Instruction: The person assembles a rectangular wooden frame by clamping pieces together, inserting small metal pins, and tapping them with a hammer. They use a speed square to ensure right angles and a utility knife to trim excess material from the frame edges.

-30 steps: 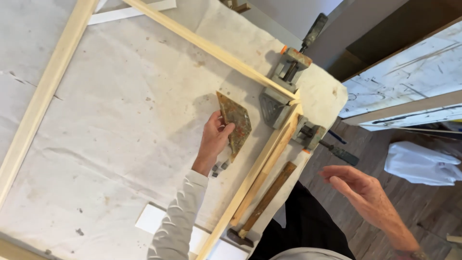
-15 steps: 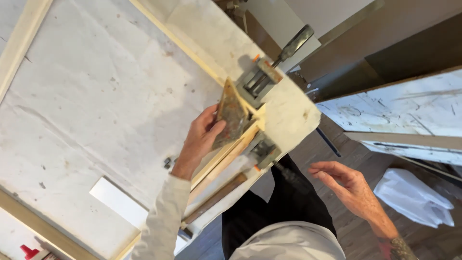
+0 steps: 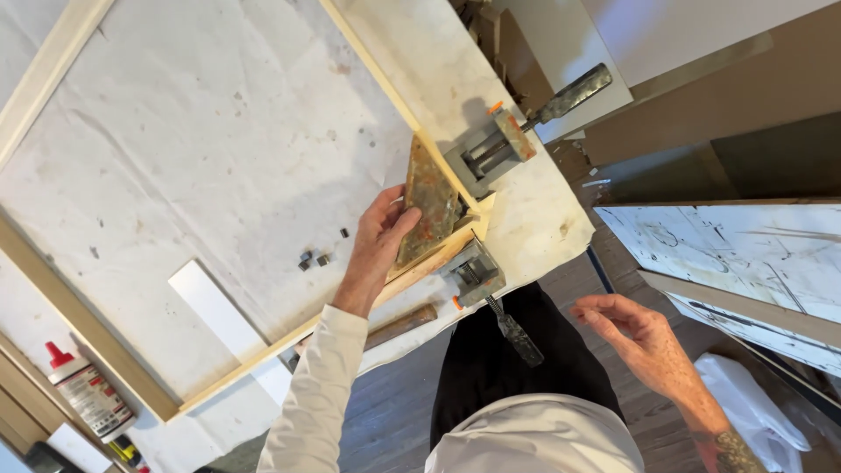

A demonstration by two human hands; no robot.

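Note:
My left hand (image 3: 378, 243) grips a rusty triangular metal plate (image 3: 427, 201) and holds it inside the corner of a pale wooden frame (image 3: 263, 355) that lies on a paper-covered table (image 3: 201, 149). Two metal screw clamps sit at that corner: one (image 3: 498, 149) on the far side, one (image 3: 477, 276) on the near side with its handle hanging off the table edge. My right hand (image 3: 635, 337) hovers off the table to the right, fingers spread, holding nothing, a short way from the near clamp's handle.
Small dark metal bits (image 3: 315, 258) and a white strip (image 3: 219, 311) lie inside the frame. A glue bottle with a red cap (image 3: 83, 390) stands at the lower left. A wooden-handled tool (image 3: 399, 326) lies at the table's edge. Stained boards (image 3: 745, 254) lean at the right.
The view has swung, so the frame corner now sits higher and more central. My left hand stays on the triangular plate at the corner. My right hand has come slightly nearer the table edge.

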